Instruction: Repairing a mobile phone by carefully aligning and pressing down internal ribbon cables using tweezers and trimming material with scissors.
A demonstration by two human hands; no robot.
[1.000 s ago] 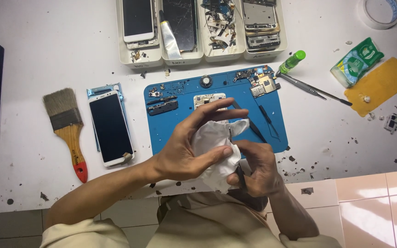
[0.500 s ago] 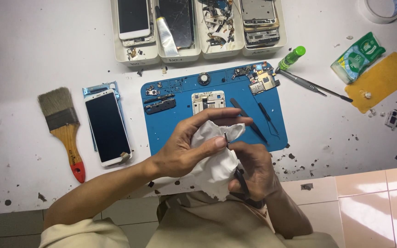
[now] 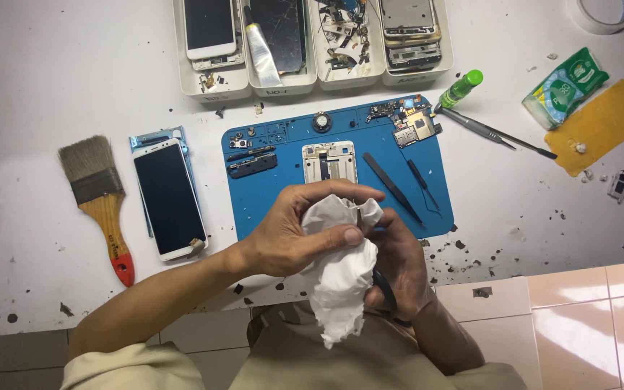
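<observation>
My left hand grips a crumpled white cloth near the table's front edge. Its thumb presses the cloth from the front. My right hand sits just right of and under the cloth, closed on a thin dark tool that the cloth mostly hides. Both hands hover over the near edge of a blue work mat. On the mat lie a white phone frame, a dark spudger, tweezers and small circuit parts.
A phone with a dark screen and a wooden paintbrush lie left of the mat. White trays with phones and parts stand at the back. At right: a green-capped bottle, a metal tool, a green packet, a yellow cloth.
My left hand has shifted on the cloth and curled tighter around its top; the cloth hangs lower toward my lap. My right hand stays under it.
</observation>
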